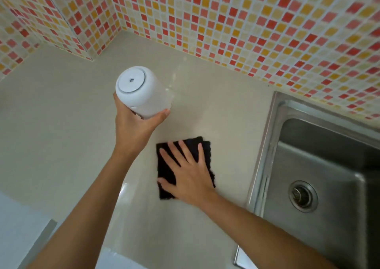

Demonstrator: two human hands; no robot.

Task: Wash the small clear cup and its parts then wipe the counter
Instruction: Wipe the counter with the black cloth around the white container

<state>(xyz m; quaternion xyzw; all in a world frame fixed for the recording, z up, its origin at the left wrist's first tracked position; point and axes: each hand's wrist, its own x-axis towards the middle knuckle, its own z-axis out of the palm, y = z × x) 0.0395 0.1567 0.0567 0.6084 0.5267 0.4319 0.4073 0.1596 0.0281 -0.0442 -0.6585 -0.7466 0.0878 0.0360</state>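
While my left hand [133, 124] grips the cup [141, 91] above the counter [61, 114], my right hand [189, 172] presses flat, fingers spread, on the cloth [164, 166].
Its white end tilts up toward me, axis near upright; cloth lies right of it.

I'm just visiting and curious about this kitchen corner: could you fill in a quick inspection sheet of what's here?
Surface: beige counter, glossy, mostly bare.
Job's things: white-based cup, lifted off the counter; dark cloth, flat on the counter.
Clutter: nothing seen.
Grippers: left hand grips the cup; right hand pressed flat, fingers spread, on the cloth.
Cables: nothing seen.
Surroundings: steel sink at right, with a drain; mosaic tile wall behind.
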